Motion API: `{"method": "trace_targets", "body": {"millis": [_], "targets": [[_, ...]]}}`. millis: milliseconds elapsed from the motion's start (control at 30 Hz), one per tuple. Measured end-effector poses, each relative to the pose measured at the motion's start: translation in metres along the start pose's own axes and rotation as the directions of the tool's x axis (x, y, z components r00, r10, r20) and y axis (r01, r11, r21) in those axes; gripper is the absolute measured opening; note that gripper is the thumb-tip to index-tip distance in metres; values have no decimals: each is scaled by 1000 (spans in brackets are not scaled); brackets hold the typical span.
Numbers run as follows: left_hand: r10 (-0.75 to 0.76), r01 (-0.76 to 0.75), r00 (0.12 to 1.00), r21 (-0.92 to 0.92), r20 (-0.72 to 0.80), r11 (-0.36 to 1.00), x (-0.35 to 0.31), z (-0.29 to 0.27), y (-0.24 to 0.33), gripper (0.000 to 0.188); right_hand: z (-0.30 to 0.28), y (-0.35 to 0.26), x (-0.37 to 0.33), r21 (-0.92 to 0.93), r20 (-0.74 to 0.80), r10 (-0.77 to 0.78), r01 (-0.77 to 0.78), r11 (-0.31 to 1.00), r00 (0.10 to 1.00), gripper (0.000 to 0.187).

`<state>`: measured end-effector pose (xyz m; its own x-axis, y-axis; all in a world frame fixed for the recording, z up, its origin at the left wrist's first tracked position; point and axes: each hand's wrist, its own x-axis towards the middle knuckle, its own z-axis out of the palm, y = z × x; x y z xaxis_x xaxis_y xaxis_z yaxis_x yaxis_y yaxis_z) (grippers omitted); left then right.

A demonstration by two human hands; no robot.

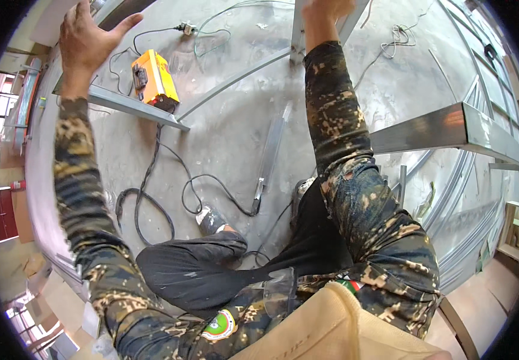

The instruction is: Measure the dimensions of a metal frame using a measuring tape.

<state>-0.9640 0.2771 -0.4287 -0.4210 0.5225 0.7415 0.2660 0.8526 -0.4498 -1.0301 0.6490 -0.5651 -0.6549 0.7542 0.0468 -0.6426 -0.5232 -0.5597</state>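
My left hand point(88, 51) is raised at the upper left, thumb spread from the fingers. It is beside a grey metal tube point(112, 12) and holds nothing I can see. At the top edge, my right hand point(329, 8) looks curled in front of an upright metal post point(298, 36); the edge cuts off its fingers, so its grip is hidden. Between my arms, metal bars point(233, 83) form part of a frame on the floor. A yellow and black welding machine point(156, 78) stands behind the left bar point(133, 108).
A flat metal strip point(273, 141) lies before my legs, with a cable clamp point(259, 191) at its near end. Black cables point(145, 192) loop beside my foot point(211, 221). A thick steel beam point(421, 129) juts in at right, above several long metal profiles point(460, 198).
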Motion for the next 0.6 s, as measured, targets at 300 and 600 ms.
{"method": "trace_targets", "body": {"millis": [300, 600], "targets": [[-148, 259, 784, -101, 603, 961, -17, 19, -51, 67, -19, -6, -24, -555, -141, -638, 473, 684, 757, 25], [-148, 271, 809, -137, 569, 953, -35, -6, -48, 62, -49, -30, -26, -691, 134, -739, 597, 408, 661, 50]]}}
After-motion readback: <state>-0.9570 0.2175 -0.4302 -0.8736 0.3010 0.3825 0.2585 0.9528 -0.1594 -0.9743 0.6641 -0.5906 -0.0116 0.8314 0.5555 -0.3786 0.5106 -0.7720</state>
